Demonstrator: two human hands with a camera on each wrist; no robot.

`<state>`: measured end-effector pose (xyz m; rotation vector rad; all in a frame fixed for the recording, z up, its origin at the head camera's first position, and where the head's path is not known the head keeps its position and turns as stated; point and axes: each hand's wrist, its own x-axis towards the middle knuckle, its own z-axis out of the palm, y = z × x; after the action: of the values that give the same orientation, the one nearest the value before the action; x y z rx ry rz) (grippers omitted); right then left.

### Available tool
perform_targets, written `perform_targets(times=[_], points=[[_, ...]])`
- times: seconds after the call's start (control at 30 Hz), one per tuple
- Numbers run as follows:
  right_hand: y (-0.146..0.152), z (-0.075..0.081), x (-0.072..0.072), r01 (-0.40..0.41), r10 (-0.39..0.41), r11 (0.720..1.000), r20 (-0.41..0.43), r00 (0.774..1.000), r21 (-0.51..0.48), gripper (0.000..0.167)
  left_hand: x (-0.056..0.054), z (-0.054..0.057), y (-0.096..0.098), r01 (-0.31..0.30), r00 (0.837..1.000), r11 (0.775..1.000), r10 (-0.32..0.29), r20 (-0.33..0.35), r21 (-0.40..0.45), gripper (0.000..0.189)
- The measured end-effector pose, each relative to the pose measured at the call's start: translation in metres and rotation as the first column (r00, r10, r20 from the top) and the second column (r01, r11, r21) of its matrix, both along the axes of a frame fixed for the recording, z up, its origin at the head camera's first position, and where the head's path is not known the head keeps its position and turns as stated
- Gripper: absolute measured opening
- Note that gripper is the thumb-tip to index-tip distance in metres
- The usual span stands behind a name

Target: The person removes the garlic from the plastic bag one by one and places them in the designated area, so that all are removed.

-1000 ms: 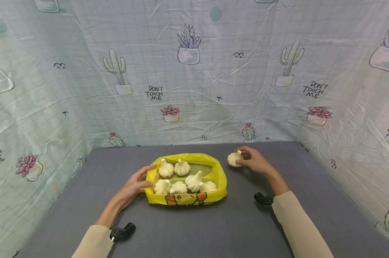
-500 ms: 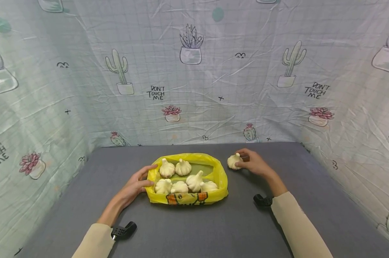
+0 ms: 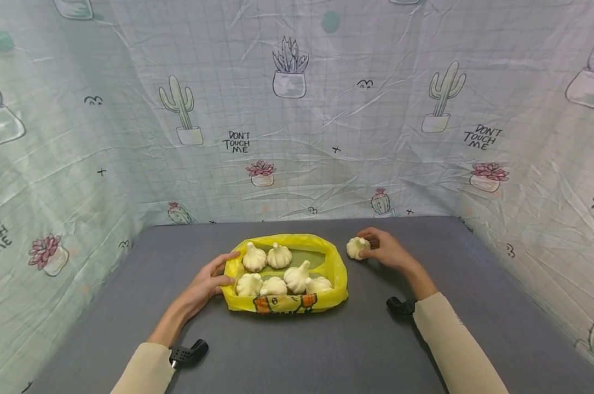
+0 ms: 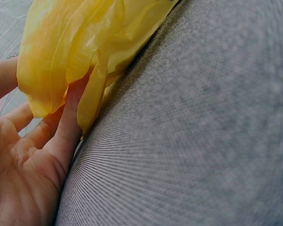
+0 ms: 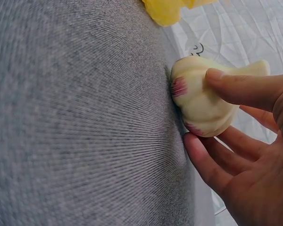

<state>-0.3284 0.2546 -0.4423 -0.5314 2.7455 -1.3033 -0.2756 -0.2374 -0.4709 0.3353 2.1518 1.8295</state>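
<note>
A yellow plastic bag (image 3: 287,303), its rim rolled open, stands on the grey table with several garlic bulbs (image 3: 297,277) inside. My left hand (image 3: 205,283) holds the bag's left end, fingertips at the rim. The left wrist view shows those fingers (image 4: 73,99) partly hidden behind folds of yellow plastic (image 4: 61,56). To the right of the bag, my right hand (image 3: 387,249) grips a single garlic bulb (image 3: 357,248) between thumb and fingers. Close up in the right wrist view, this bulb (image 5: 203,106) has purple patches near its base, which is right at the tabletop.
The grey cloth-covered table (image 3: 297,350) spreads around the bag. A pale curtain (image 3: 297,131) printed with cacti hangs behind it and along both sides. Each wrist carries a black camera mount, one on the left (image 3: 189,354) and one on the right (image 3: 401,306).
The right hand and its garlic bulb have shifted down slightly, and the bulb's stem has turned a little. The left hand and the bag stay in place.
</note>
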Motion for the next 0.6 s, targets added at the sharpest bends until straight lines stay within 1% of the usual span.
perform_targets(times=[0.1, 0.43, 0.6], points=[[0.0005, 0.0005, -0.0005, -0.001, 0.001, 1.000, -0.007, 1.000, -0.001, 0.052, -0.0006, 0.0011, 0.0003, 0.001, 1.000, 1.000, -0.001, -0.002, -0.001, 0.070], [0.0006, 0.0018, -0.0003, -0.023, 0.023, 1.000, 0.030, 0.999, -0.011, 0.062, -0.0007, 0.0005, 0.0007, 0.004, 1.000, 1.000, -0.004, 0.000, 0.006, 0.071], [0.0009, 0.0009, -0.0014, -0.023, 0.023, 1.000, 0.024, 0.999, -0.011, 0.058, -0.0017, -0.0006, 0.0007, 0.007, 1.000, 1.000, -0.007, -0.004, 0.007, 0.071]])
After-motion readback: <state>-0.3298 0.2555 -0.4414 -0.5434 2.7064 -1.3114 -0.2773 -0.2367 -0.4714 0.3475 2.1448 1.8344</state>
